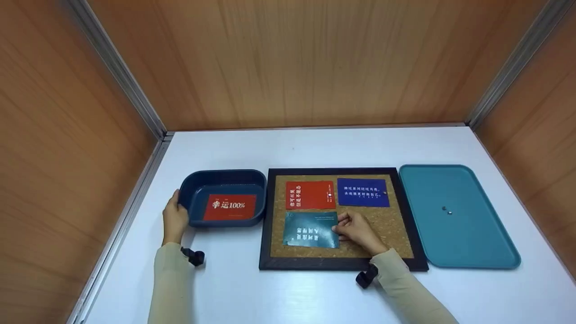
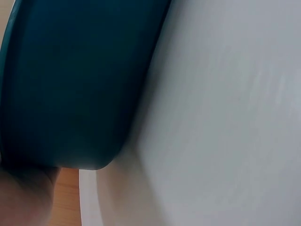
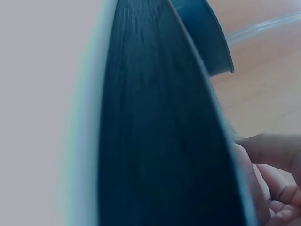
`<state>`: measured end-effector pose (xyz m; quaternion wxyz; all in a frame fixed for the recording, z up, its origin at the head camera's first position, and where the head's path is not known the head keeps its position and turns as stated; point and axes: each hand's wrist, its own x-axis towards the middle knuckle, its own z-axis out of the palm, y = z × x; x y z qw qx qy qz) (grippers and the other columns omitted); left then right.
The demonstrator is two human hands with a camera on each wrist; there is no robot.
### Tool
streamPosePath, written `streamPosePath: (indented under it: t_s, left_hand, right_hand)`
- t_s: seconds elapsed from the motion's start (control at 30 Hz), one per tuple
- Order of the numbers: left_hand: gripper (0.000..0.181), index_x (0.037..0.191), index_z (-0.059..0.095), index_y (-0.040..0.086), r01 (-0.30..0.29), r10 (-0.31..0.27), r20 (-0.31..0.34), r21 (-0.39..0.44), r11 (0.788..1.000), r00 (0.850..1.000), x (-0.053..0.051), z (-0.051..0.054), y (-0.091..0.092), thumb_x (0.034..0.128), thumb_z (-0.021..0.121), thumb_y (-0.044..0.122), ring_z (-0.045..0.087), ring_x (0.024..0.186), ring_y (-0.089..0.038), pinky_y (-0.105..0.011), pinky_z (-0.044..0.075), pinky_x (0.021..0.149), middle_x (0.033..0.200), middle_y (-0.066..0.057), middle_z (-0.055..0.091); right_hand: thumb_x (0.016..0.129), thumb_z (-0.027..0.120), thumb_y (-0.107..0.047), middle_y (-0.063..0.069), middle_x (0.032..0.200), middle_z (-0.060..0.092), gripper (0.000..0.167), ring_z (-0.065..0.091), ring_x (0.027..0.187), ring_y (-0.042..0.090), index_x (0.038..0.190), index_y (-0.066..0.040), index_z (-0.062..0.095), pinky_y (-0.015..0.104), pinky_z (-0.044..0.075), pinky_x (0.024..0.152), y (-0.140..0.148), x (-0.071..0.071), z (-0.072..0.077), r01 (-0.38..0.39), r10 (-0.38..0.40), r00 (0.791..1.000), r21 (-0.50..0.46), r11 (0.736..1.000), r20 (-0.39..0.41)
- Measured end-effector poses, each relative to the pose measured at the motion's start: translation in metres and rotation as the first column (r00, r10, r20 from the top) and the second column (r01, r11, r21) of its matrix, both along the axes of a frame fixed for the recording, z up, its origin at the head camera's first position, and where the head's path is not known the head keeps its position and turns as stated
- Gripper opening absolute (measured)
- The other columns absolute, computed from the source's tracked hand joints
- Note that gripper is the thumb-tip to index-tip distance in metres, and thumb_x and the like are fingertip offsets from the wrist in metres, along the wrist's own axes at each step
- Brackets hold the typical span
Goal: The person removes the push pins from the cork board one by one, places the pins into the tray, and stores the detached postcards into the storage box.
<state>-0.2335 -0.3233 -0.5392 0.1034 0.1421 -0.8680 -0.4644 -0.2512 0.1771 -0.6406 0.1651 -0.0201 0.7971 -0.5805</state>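
By the right hand (image 1: 357, 229), a teal rectangular paper card (image 1: 310, 230) is pinched at its right edge, at the near left part of a black-framed cork board (image 1: 310, 263). The left wall of a dark blue rounded bin (image 1: 225, 223) is touched by the left hand (image 1: 174, 219); whether its fingers are clenched cannot be told. Farther, a red card (image 1: 310, 195) and a blue card (image 1: 363, 192) are placed side by side.

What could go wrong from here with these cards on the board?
The teal card, pinched at one edge by the right hand, could bend or shift askew. The left hand touches the blue bin close beside the corkboard, so a push might jolt the corkboard. The tiny pieces on the tray could scatter if it gets bumped.
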Motion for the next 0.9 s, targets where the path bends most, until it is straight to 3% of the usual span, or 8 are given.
streamPosePath:
  t_s: [0.07, 0.13, 0.23, 0.3, 0.57, 0.9]
  left_hand:
    - [0.052, 0.148, 0.022, -0.009, 0.002, -0.002, 0.012, 0.002, 1.0, 1.0, 0.0, 0.0, 0.001, 0.0966, 0.023, -0.005, 0.02, 0.145, -0.041, -0.046, 0.018, 0.12, 0.153, -0.03, 0.023]
    - [0.052, 0.149, 0.021, -0.009, 0.004, -0.004, 0.025, 0.006, 1.0, 1.0, 0.0, -0.001, 0.001, 0.0967, 0.023, -0.005, 0.02, 0.145, -0.041, -0.047, 0.018, 0.12, 0.154, -0.03, 0.022]
    - [0.053, 0.149, 0.021, -0.008, -0.001, 0.0, 0.038, 0.022, 1.0, 0.999, 0.0, -0.002, 0.002, 0.0967, 0.023, -0.005, 0.02, 0.145, -0.04, -0.046, 0.018, 0.12, 0.154, -0.029, 0.022]
    - [0.053, 0.149, 0.021, -0.008, -0.005, 0.004, 0.041, 0.027, 1.0, 0.999, 0.0, -0.003, 0.001, 0.0967, 0.022, -0.005, 0.019, 0.145, -0.04, -0.047, 0.018, 0.12, 0.155, -0.029, 0.021]
    - [0.053, 0.149, 0.021, -0.008, -0.001, 0.0, 0.028, 0.01, 1.0, 1.0, -0.001, -0.003, 0.001, 0.0961, 0.023, -0.005, 0.02, 0.145, -0.04, -0.048, 0.019, 0.12, 0.154, -0.029, 0.023]
    - [0.053, 0.148, 0.023, -0.01, -0.006, 0.006, -0.006, 0.006, 1.0, 1.0, -0.002, -0.002, -0.001, 0.0952, 0.022, -0.006, 0.021, 0.144, -0.041, -0.046, 0.02, 0.12, 0.153, -0.031, 0.024]
  right_hand:
    - [0.084, 0.071, -0.006, 0.013, 0.089, 0.059, 0.034, 0.063, 0.069, 0.02, 0.109, 0.008, 0.052, 0.034, 0.06, 0.061, -0.012, 0.027, 0.051, 0.01, -0.01, 1.0, -0.037, 0.999, -0.01]
    - [0.084, 0.071, -0.003, 0.01, 0.086, 0.059, 0.031, 0.062, 0.067, 0.014, 0.107, 0.009, 0.053, 0.03, 0.06, 0.061, -0.022, 0.045, 0.088, 0.051, -0.05, 0.999, -0.036, 0.998, 0.019]
    - [0.084, 0.069, 0.0, 0.01, 0.087, 0.059, 0.031, 0.062, 0.068, 0.014, 0.108, 0.011, 0.053, 0.03, 0.06, 0.064, -0.026, 0.052, 0.108, 0.081, -0.078, 0.994, -0.039, 0.996, 0.071]
    - [0.084, 0.07, 0.0, 0.009, 0.088, 0.059, 0.031, 0.063, 0.068, 0.014, 0.108, 0.011, 0.053, 0.03, 0.06, 0.064, -0.024, 0.052, 0.109, 0.085, -0.079, 0.993, -0.062, 0.994, 0.089]
    - [0.083, 0.074, -0.006, 0.009, 0.087, 0.061, 0.034, 0.065, 0.067, 0.013, 0.107, 0.007, 0.054, 0.028, 0.06, 0.062, -0.016, 0.036, 0.086, 0.081, -0.065, 0.989, -0.117, 0.99, 0.131]
    - [0.081, 0.074, -0.003, 0.006, 0.084, 0.061, 0.031, 0.065, 0.067, 0.013, 0.105, 0.005, 0.055, 0.028, 0.059, 0.061, -0.02, 0.029, 0.099, 0.057, -0.024, 0.988, -0.213, 0.975, 0.153]
